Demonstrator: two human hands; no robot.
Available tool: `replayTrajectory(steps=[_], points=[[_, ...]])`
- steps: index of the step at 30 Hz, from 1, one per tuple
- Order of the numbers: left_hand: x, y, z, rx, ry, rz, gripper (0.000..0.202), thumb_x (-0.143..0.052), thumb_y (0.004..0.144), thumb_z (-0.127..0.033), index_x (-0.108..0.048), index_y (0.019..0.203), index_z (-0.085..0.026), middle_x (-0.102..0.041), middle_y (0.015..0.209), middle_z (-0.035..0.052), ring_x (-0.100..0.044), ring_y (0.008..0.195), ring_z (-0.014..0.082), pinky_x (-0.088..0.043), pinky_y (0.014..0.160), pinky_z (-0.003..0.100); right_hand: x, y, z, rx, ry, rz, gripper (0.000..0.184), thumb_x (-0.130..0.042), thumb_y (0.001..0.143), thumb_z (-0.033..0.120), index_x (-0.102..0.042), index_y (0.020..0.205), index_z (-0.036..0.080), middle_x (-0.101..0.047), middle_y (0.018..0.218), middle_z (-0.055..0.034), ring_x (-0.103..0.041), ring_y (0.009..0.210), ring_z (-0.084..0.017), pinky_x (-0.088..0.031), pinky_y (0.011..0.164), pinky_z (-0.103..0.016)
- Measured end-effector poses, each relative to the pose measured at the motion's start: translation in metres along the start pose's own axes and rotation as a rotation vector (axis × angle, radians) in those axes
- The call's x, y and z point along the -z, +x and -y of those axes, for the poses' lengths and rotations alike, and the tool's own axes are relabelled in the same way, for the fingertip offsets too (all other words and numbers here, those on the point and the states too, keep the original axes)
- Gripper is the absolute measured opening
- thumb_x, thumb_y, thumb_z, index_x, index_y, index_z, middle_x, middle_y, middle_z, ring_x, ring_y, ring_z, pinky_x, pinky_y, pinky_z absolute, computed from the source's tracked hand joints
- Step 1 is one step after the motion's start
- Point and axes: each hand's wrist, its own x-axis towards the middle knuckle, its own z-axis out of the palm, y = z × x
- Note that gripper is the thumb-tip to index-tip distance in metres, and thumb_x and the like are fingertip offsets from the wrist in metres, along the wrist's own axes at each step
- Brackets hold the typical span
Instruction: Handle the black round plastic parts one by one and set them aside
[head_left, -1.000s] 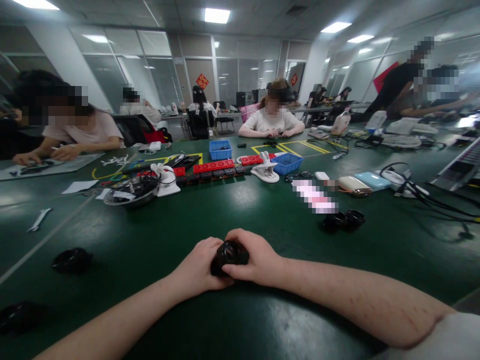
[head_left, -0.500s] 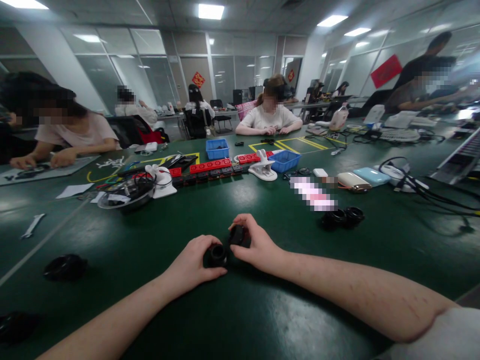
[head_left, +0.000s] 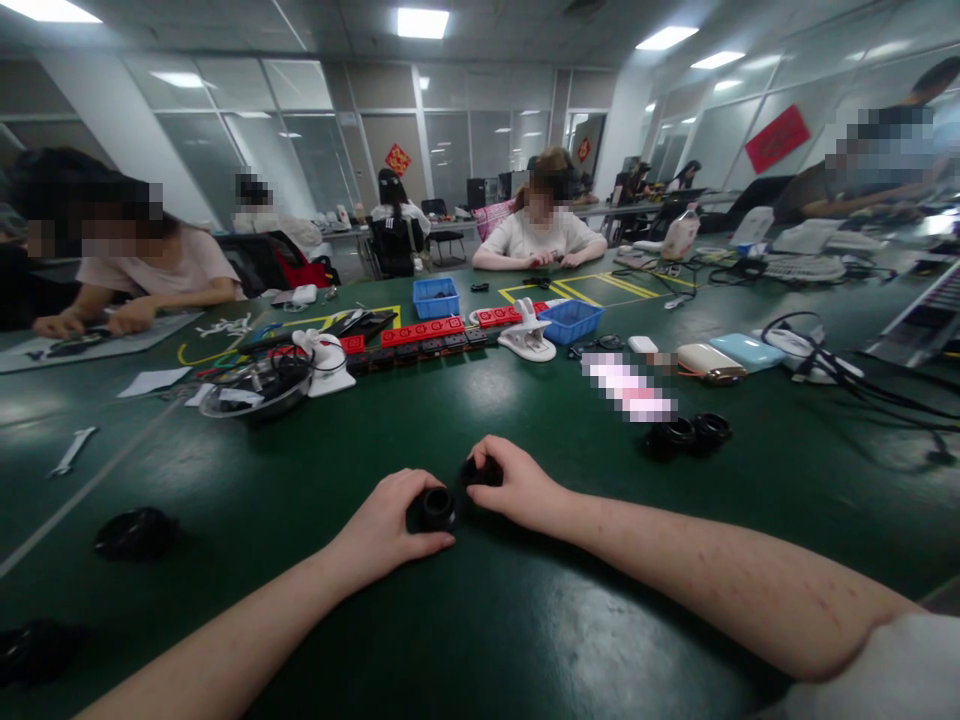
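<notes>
Fingers and thumb of my left hand (head_left: 394,515) curl around a black hollow cylindrical part (head_left: 437,509), its round opening tipped toward me. Just to its right and slightly farther away, my right hand (head_left: 517,484) grips a black ring-like piece (head_left: 484,471) low over the green table (head_left: 480,620). The two pieces are close together but apart. My right fingers and palm hide much of the second piece, so its exact kind cannot be made out.
Black round fittings (head_left: 679,436) lie at right, with another black part (head_left: 136,533) at left near a wrench (head_left: 73,452). Behind stand a bowl of cables (head_left: 255,405), red-and-black strips (head_left: 424,332), white clips (head_left: 527,335) and blue bins (head_left: 571,320). A co-worker (head_left: 544,235) sits opposite.
The black piece in my right hand has turned and lowered, and my right hand has shifted slightly right and down. My left hand keeps its hold in nearly the same place.
</notes>
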Motion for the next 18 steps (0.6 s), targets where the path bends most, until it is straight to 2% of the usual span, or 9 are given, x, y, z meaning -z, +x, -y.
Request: replayTrajectory(steps=[3,6,8,13,15,18], points=[[-0.001,0.0,0.001,-0.004,0.003,-0.007,0.033,-0.066,0.067,-0.04,-0.055,0.092,-0.021,-0.057,0.091,0.003,-0.053,0.087,0.0232,-0.042,0.077,0.036,0.0,0.0,0.0,0.08,-0.044,-0.002,0.023,-0.059,0.06,0.01,-0.038,0.065,0.018,-0.05,0.08,0.0002,-0.046,0.076,-0.014,-0.037,0.068,-0.026],[-0.002,-0.001,0.001,-0.014,0.007,-0.014,0.033,-0.066,0.067,-0.04,-0.054,0.092,-0.022,-0.057,0.091,0.0028,-0.053,0.087,0.0232,-0.043,0.077,0.036,-0.001,-0.002,0.002,0.105,-0.158,0.028,0.022,-0.061,0.061,0.012,-0.041,0.069,0.018,-0.051,0.082,-0.0009,-0.047,0.077,-0.015,-0.038,0.068,-0.027],[-0.002,-0.001,0.002,-0.028,0.007,-0.023,0.032,-0.066,0.068,-0.039,-0.054,0.092,-0.022,-0.057,0.092,0.0026,-0.054,0.088,0.023,-0.043,0.078,0.036,-0.001,-0.003,0.003,0.085,-0.26,0.063,0.025,-0.064,0.061,0.015,-0.046,0.078,0.018,-0.053,0.083,-0.0021,-0.048,0.079,-0.016,-0.039,0.069,-0.028],[-0.007,-0.001,0.007,-0.066,0.04,-0.052,0.034,-0.065,0.069,-0.039,-0.053,0.096,-0.022,-0.057,0.098,0.0039,-0.053,0.093,0.0235,-0.043,0.081,0.038,0.004,-0.004,0.008,0.115,-0.414,0.14,0.05,-0.068,0.063,0.024,-0.047,0.108,0.016,-0.055,0.1,-0.0075,-0.049,0.094,-0.021,-0.039,0.08,-0.034],[-0.009,-0.001,0.011,-0.062,0.088,-0.063,0.046,-0.064,0.068,-0.044,-0.05,0.107,-0.022,-0.054,0.11,0.0068,-0.048,0.105,0.0264,-0.038,0.09,0.042,0.006,-0.004,0.008,0.128,-0.459,0.174,0.048,-0.066,0.066,0.027,-0.049,0.109,0.016,-0.055,0.099,-0.008,-0.05,0.093,-0.021,-0.038,0.081,-0.034],[-0.011,0.0,0.02,-0.034,0.225,-0.014,0.084,-0.065,0.06,-0.058,-0.033,0.129,-0.022,-0.035,0.135,0.0124,-0.028,0.124,0.0331,-0.019,0.101,0.054,0.007,-0.007,0.007,0.142,-0.488,0.17,0.048,-0.065,0.067,0.032,-0.05,0.109,0.016,-0.056,0.098,-0.0085,-0.05,0.092,-0.022,-0.038,0.081,-0.036]])
